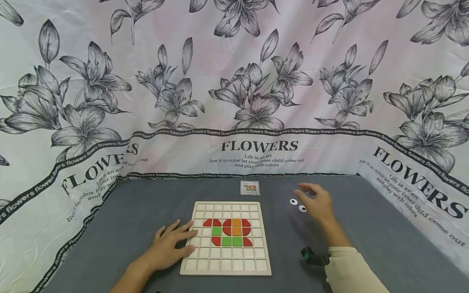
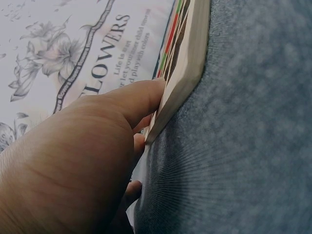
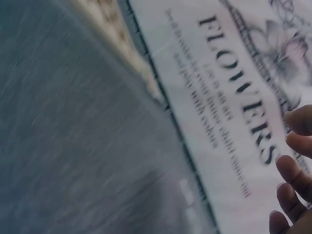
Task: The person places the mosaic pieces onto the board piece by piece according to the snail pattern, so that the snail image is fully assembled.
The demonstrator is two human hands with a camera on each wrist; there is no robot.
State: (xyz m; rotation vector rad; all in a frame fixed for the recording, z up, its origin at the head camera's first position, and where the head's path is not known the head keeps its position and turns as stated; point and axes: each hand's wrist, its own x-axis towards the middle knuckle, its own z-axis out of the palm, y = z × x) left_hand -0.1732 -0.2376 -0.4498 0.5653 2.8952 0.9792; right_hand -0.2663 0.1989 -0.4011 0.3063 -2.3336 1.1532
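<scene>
A pale wooden grid board lies flat on the table. Red tiles, green tiles and orange tiles form a pattern in its middle cells. My left hand rests at the board's left side, fingers spread and fingertips over the rim; in the left wrist view the thumb touches the edge. My right hand hovers right of the board, fingers loosely bent and nothing between them. Close by its fingertips lie two white discs with black dots, like eyes. The right wrist view shows the fingers apart.
A small picture card with a similar coloured pattern lies behind the board. Grey cloth covers the table. A flower-printed curtain rises along the back and both sides. A dark wrist strap sits at the right sleeve.
</scene>
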